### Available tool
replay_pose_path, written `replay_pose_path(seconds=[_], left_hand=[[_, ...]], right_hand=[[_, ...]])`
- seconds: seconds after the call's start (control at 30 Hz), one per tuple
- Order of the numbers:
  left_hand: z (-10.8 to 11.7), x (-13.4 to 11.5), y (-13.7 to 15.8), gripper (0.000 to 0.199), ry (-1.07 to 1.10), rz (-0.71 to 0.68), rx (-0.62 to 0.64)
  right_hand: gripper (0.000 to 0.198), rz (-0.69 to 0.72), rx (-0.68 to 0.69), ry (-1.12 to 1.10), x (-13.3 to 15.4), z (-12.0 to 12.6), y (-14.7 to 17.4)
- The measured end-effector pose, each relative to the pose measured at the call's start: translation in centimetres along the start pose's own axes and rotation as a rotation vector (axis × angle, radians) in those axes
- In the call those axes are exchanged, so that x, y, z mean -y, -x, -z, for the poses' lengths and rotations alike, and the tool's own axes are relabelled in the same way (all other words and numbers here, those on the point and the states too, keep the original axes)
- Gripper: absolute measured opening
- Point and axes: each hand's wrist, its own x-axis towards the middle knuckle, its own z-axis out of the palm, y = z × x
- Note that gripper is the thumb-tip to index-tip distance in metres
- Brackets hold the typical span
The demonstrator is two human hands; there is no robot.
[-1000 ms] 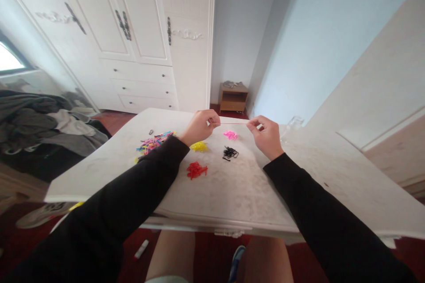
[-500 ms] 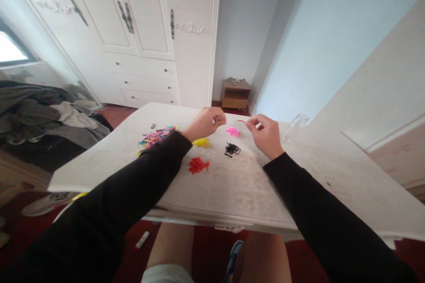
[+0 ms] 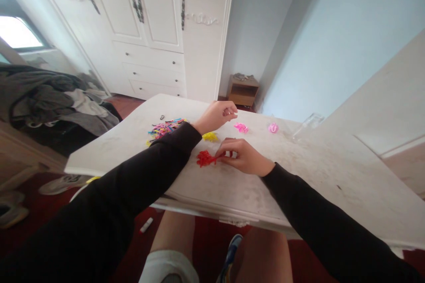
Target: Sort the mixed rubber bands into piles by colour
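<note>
My right hand is over the table, its fingertips pinched at the edge of a pile of red rubber bands. A red band seems to be between those fingertips, merging with the pile. My left hand hovers farther back with its fingers curled in; whatever they hold, if anything, is hidden. Beneath its wrist lies a yellow pile of bands. A pink pile is just right of the left hand. Left of that forearm spreads a mixed heap of coloured bands, partly covered by the sleeve.
A round pink bundle and a clear glass or plastic container are toward the back right. One dark band lies apart behind the mixed heap. A wardrobe and small wooden cabinet stand beyond the table.
My right hand has brought the red band from the back of the table to the red pile, and now covers the black pile. The view has shifted; the left hand stays raised.
</note>
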Motion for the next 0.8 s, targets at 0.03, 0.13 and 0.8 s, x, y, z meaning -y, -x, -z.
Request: replay_pose_path(seconds=[0.03,0.13,0.8], left_hand=[[0.0,-0.1,0.0,0.004,0.003,-0.003,0.005],[-0.2,-0.1,0.0,0.005,0.01,-0.013,0.018],[-0.6,-0.9,0.8,0.012,0.083,-0.089,0.055]], right_hand=[[0.01,-0.004,-0.012,0.01,-0.1,-0.1,-0.1],[0.01,-0.028,-0.115,0.074,-0.7,0.1,-0.2],[0.013,-0.219,-0.563,0.183,-4.0,4.6,1.2]])
